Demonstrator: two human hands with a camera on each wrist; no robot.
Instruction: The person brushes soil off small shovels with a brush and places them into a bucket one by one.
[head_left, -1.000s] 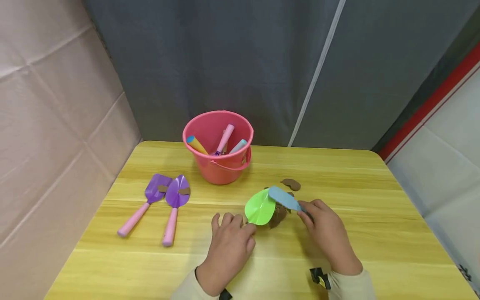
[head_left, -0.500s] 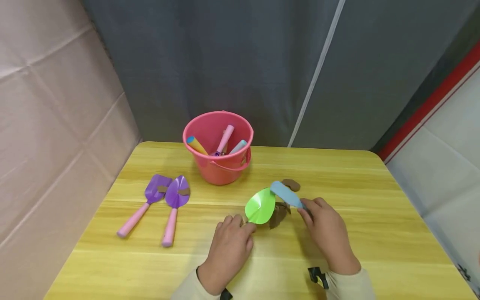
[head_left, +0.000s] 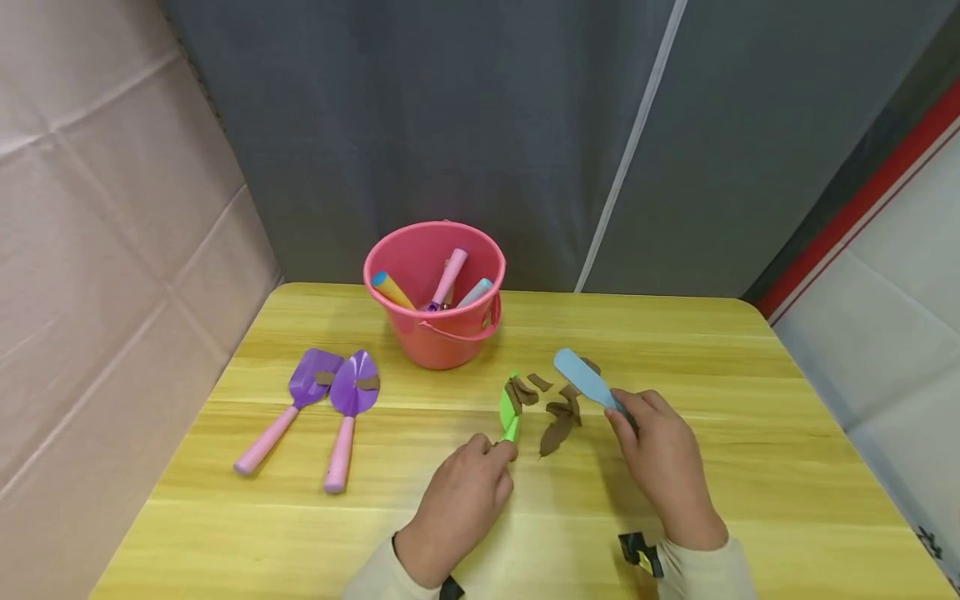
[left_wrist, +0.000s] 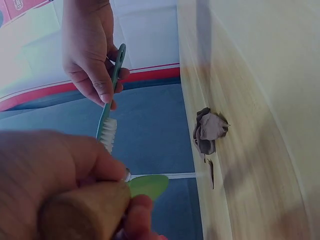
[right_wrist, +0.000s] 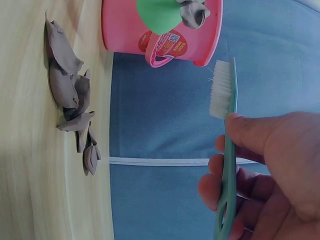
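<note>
My left hand (head_left: 468,504) grips the wooden handle (left_wrist: 82,210) of a small green trowel (head_left: 508,408). The trowel blade is tilted on edge, with several brown clay-like scraps (head_left: 522,392) on its right side. In the right wrist view the blade overlaps the bucket. My right hand (head_left: 663,462) pinches a blue-green brush (head_left: 585,379) by its handle, its white bristles (right_wrist: 220,90) showing in both wrist views. On the table, between trowel and brush, lies a loose heap of curled brown scraps (head_left: 558,429), with one single scrap (head_left: 538,382) beside the trowel.
A pink bucket (head_left: 442,342) holding several handled tools stands at the back of the wooden table (head_left: 712,350). Two purple trowels (head_left: 355,383) with pink handles lie at the left, brown scraps on their blades. A grey curtain (head_left: 480,108) hangs behind the table.
The green trowel has turned from its broad face to its edge, bringing the scraps on it into sight. My right hand has drawn the brush slightly right, away from the blade.
</note>
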